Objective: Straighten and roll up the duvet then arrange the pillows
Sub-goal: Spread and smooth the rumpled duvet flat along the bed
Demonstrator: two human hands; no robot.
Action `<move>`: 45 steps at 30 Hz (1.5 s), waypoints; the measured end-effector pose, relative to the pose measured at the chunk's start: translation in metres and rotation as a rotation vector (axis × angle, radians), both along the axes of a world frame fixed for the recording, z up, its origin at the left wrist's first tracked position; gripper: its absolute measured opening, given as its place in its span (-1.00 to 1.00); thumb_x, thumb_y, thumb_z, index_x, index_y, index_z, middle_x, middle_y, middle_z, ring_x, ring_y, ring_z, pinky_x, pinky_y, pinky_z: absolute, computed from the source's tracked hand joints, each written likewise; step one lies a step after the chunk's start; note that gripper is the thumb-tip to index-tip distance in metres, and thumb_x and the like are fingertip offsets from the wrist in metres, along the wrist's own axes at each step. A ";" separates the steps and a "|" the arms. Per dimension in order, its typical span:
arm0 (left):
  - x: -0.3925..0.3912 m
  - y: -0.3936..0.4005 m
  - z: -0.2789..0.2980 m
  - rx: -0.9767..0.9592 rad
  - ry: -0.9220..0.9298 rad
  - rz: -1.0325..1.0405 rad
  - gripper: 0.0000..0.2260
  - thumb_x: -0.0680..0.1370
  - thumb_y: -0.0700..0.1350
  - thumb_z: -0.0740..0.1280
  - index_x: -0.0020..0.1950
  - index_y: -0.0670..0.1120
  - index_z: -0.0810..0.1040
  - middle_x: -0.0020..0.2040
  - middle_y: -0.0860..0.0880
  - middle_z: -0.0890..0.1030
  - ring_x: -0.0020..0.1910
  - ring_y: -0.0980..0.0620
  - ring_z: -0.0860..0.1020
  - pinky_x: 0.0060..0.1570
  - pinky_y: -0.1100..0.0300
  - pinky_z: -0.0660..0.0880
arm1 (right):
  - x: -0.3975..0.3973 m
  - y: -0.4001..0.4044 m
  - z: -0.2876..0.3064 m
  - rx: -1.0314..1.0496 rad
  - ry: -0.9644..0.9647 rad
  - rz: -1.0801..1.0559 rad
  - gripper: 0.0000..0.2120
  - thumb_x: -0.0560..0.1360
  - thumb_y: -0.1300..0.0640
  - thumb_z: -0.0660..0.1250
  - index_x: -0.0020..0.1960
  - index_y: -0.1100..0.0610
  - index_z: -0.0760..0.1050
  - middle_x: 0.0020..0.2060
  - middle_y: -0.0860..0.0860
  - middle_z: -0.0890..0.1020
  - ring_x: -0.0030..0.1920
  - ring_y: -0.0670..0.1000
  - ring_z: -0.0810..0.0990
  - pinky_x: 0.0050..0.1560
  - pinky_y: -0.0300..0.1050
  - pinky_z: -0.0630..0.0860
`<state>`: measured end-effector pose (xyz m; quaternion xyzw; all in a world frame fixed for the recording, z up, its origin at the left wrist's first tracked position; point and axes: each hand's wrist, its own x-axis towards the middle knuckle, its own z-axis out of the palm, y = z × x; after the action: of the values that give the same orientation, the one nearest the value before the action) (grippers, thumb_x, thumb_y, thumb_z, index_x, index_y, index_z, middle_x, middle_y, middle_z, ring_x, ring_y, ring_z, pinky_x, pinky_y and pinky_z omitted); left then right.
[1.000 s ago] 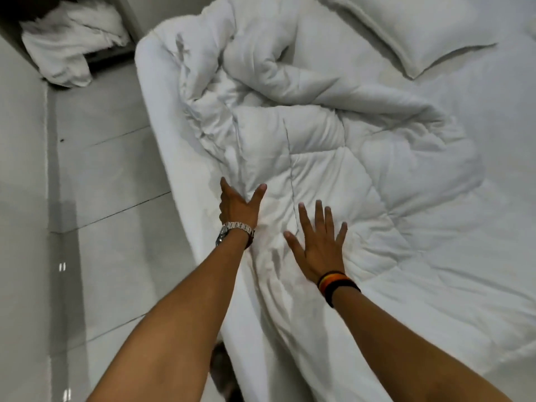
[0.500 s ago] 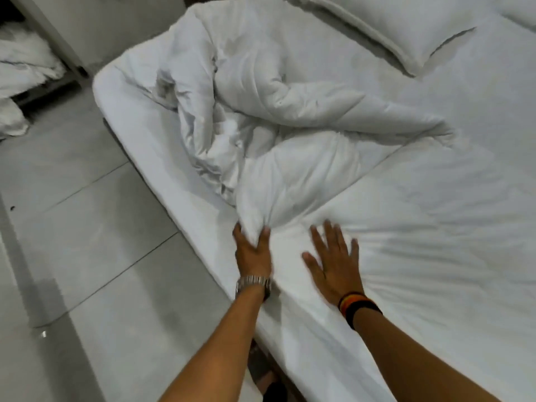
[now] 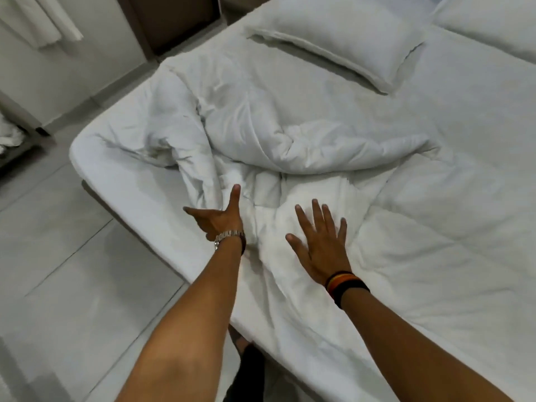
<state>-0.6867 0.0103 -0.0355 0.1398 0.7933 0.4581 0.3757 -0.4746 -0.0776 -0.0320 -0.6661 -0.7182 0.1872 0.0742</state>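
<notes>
Left hand (image 3: 221,218) has released duvet (image 3: 290,146), fingers spread.

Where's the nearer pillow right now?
The nearer pillow lies at the top of the head view, beyond the crumpled duvet, left of a second pillow.

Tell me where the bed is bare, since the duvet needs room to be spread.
Bare sheet lies between the pillow and the duvet. A strip at the bed's left corner is free. The middle is crowded with bunched folds.
</notes>
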 end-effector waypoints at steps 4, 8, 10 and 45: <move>-0.032 0.092 -0.024 -0.097 -0.074 -0.075 0.44 0.22 0.32 0.66 0.68 -0.07 -0.33 0.58 -0.27 0.33 0.52 -0.32 0.37 0.48 -0.22 0.30 | -0.050 0.062 -0.028 -0.093 -0.102 -0.076 -0.27 0.60 -0.45 -0.21 0.69 -0.24 -0.26 0.69 0.00 -0.34 0.68 0.13 -0.36 0.56 0.50 -0.25; -0.083 0.111 -0.039 -0.015 0.004 -0.199 -0.06 0.27 0.15 0.70 0.54 -0.05 0.37 0.38 -0.13 0.59 0.38 -0.17 0.56 0.28 0.19 0.44 | -0.081 0.081 -0.042 -0.168 -0.132 -0.173 -0.29 0.60 -0.49 -0.17 0.64 -0.31 -0.35 0.66 -0.03 -0.42 0.66 0.12 -0.42 0.54 0.53 -0.30; -0.123 0.106 -0.036 0.123 0.086 -0.228 -0.38 0.32 0.06 0.69 0.30 -0.02 0.56 0.27 0.00 0.66 0.27 -0.06 0.62 0.15 0.39 0.45 | -0.094 0.080 -0.039 -0.150 -0.115 -0.199 -0.29 0.61 -0.50 -0.18 0.65 -0.31 -0.34 0.67 -0.02 -0.40 0.67 0.12 -0.40 0.55 0.51 -0.29; -0.427 0.433 -0.029 -0.246 -0.329 -0.169 -0.20 0.35 -0.04 0.69 0.48 -0.25 0.46 0.42 -0.19 0.56 0.29 -0.16 0.60 0.34 0.00 0.51 | -0.432 0.379 -0.003 -0.091 0.090 -0.149 -0.18 0.53 -0.56 -0.10 0.70 -0.27 -0.13 0.73 0.02 -0.16 0.72 0.10 -0.12 0.62 0.41 -0.10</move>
<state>-1.1139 0.4428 -0.0646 0.0821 0.7567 0.3415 0.5514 -0.9068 0.3013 -0.0346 -0.7113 -0.6533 0.2431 0.0899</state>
